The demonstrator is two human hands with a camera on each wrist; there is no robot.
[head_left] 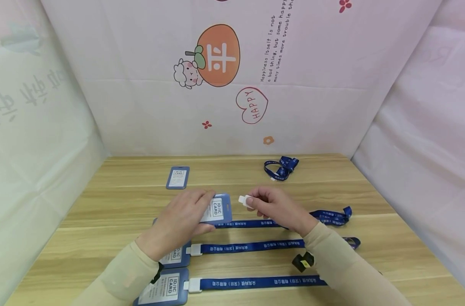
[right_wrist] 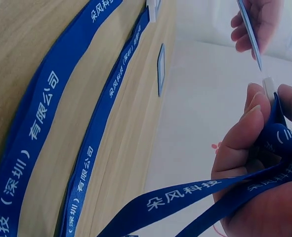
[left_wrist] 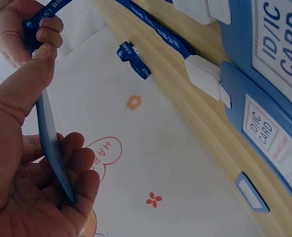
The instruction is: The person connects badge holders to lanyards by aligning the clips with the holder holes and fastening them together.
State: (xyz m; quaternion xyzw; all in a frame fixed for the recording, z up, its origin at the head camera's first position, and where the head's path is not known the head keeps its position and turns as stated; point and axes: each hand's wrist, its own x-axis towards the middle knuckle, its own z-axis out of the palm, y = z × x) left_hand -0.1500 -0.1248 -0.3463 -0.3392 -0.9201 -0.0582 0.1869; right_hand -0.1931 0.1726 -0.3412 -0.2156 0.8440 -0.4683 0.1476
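My left hand (head_left: 184, 216) grips a blue ID card holder (head_left: 219, 209) by its side, the slotted end pointing right. Thumb on one face and fingers on the other, it is seen edge-on in the left wrist view. To its right, my right hand (head_left: 276, 209) pinches the white plastic clip (head_left: 244, 200) of a blue lanyard (right_wrist: 185, 195). The clip's tip faces the slot, with a small gap between them. In the right wrist view the strap runs through the right hand's curled fingers and trails down below it.
Joined sets lie in rows toward me: card holders (head_left: 163, 290) at left, blue lanyards (head_left: 251, 245) stretching right. A loose card holder (head_left: 177, 177) lies at the back left of the wooden table (head_left: 121, 182), a bundled lanyard (head_left: 282, 168) at the back right. Printed cloth (head_left: 313, 114) encloses the table.
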